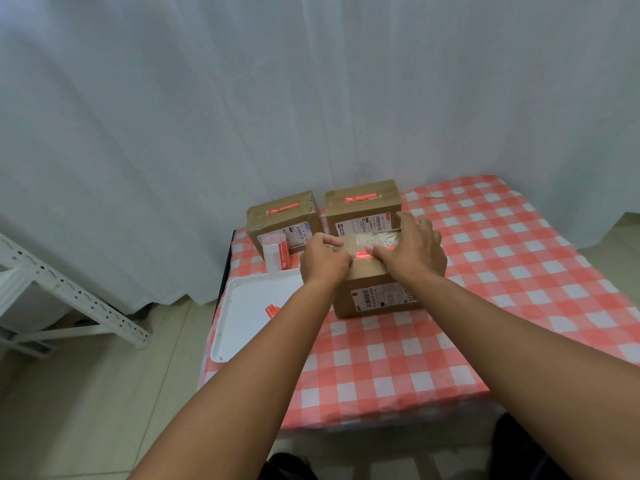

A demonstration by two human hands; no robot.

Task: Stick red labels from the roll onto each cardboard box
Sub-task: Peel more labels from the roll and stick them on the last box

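Three cardboard boxes stand on the checked table. The nearest box [374,289] has a red label [365,254] lying across its taped top. My right hand [412,251] lies flat over the top, thumb pressing the label. My left hand [323,259] is curled at the label's left end, fingers bent on the box edge. The back left box [284,220] and back right box [363,209] each carry a red label on top. The label roll [277,252] stands upright to the left of my left hand.
A white tray [249,306] with one loose red label [272,310] sits at the table's left edge. A white curtain hangs behind the table. A white metal frame [69,296] stands on the floor at the left.
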